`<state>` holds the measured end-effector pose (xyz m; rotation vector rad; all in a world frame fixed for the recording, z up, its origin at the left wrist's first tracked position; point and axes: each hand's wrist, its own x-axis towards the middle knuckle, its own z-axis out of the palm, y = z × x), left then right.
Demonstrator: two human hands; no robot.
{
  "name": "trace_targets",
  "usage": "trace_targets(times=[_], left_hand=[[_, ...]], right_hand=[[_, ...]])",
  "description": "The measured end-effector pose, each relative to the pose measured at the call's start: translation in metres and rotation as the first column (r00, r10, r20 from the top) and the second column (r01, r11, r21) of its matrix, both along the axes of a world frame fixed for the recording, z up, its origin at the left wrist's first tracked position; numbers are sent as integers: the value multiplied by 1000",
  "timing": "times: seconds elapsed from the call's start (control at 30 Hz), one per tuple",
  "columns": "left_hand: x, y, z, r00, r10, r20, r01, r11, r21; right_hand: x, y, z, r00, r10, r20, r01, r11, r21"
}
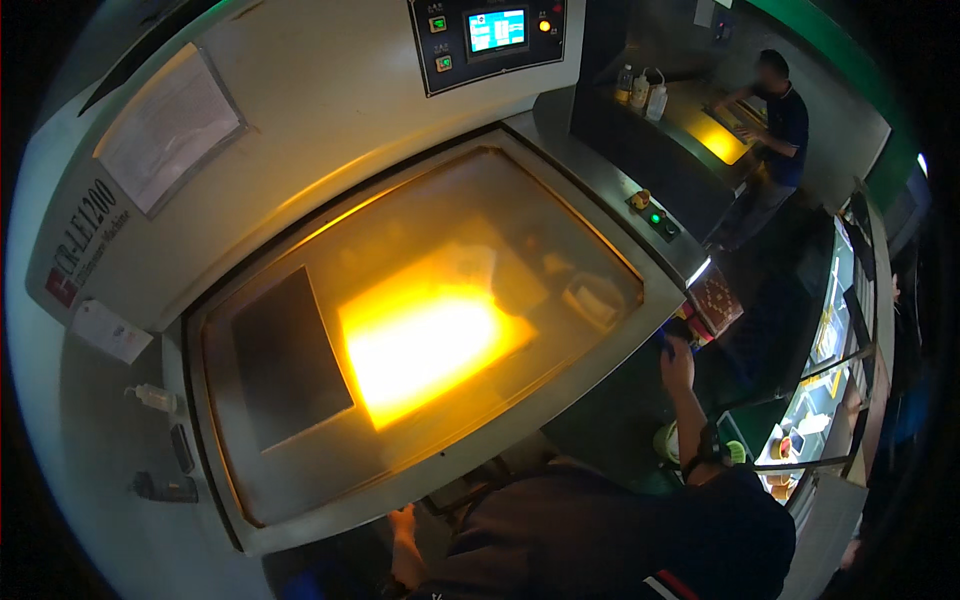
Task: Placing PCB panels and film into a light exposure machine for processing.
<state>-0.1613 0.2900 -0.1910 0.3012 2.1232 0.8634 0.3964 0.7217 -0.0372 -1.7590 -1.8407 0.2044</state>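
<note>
I stand at a large grey machine whose flat glass bed (300, 480) glows yellow in the middle, with a dark rectangular panel (285, 355) lying under the glass to the left. My left hand (403, 545) rests low against the machine's front edge, and its fingers are too dim to read. My right hand (678, 362) is raised by the bed's right corner, seen from the back. Its fingers curl around a small blue thing (664, 343). A dark band with a green piece (712, 452) sits on that wrist.
A control panel with a small lit screen (497, 30) and buttons sits at the machine's top. A button box with a green light (655, 216) is on its right rim. Another person (775, 125) works at a lit bench behind. Shelving (835, 330) stands to the right.
</note>
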Motion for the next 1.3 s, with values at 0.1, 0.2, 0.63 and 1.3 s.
trace_targets(times=[0.1, 0.2, 0.63, 1.3], left_hand=[[33, -16, 40, 598, 689, 409, -721, 685, -100], [74, -21, 72, 466, 607, 644, -856, 495, 152], [130, 81, 144, 602, 766, 227, -795, 600, 86], [71, 28, 114, 655, 744, -131, -698, 662, 273]], right_hand=[[-20, 95, 20, 992, 122, 35, -125, 987, 98], [-34, 192, 21, 965, 171, 199, -204, 967, 156], [-22, 289, 46, 947, -45, 318, 138, 951, -276], [-130, 251, 52, 928, 274, 251, -167, 911, -378]])
